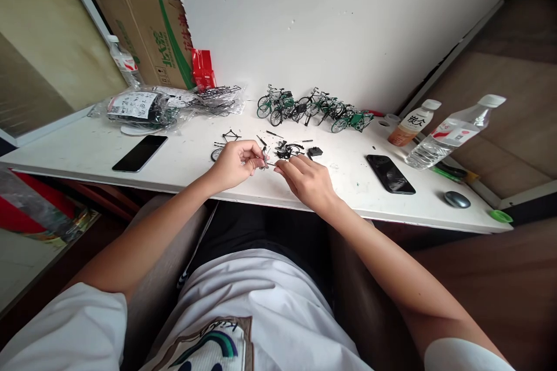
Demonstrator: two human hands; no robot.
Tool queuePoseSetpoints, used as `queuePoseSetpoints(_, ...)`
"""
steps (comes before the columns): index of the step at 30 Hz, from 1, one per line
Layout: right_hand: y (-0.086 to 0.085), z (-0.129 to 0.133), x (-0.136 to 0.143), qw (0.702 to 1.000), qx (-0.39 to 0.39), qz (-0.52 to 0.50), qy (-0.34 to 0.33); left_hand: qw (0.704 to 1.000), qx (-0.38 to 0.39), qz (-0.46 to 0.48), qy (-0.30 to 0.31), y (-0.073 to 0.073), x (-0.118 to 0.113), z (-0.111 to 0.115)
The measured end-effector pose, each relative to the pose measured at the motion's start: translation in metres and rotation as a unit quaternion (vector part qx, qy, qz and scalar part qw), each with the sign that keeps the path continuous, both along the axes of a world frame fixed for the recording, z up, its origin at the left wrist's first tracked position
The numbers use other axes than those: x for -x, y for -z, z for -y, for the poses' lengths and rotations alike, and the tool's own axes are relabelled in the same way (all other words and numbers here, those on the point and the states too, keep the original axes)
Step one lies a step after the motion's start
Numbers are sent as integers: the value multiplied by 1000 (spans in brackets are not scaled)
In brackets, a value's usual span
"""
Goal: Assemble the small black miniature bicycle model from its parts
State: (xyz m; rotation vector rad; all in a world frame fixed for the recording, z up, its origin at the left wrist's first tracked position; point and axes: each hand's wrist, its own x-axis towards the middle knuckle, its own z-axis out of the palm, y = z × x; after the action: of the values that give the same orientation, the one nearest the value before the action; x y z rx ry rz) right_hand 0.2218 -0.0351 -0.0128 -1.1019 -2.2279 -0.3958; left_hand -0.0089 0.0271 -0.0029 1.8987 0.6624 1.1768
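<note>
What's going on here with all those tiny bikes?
The person's left hand is pinching a tiny part, and the right hand holds a thin piece up close to it; both are too small to make out exactly. Loose black bits lie on the white table just past the hands. Farther back are little model bikes, with plastic bags off to the left.

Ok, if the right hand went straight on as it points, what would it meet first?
Likely the small part held by the left hand, then that hand; depth is unclear.
</note>
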Motion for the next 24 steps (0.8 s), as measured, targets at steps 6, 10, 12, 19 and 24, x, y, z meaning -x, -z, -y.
queuePoseSetpoints(6,6,6,5,997,57,-39,-17,995,-97,8,-16,0,1,3)
queuePoseSetpoints(10,0,14,9,981,151,-110,-47,986,-161,-2,-36,1,2,3)
queuePoseSetpoints(12,-5,17,11,958,216,-170,-74,981,-189,-2,-42,1,2,4)
queuePoseSetpoints(19,-19,15,10,653,590,-439,-184,960,-279,-7,-36,-1,2,5)
queuePoseSetpoints(24,-18,11,10,624,601,-467,-177,961,-275,-35,-22,-5,4,4)
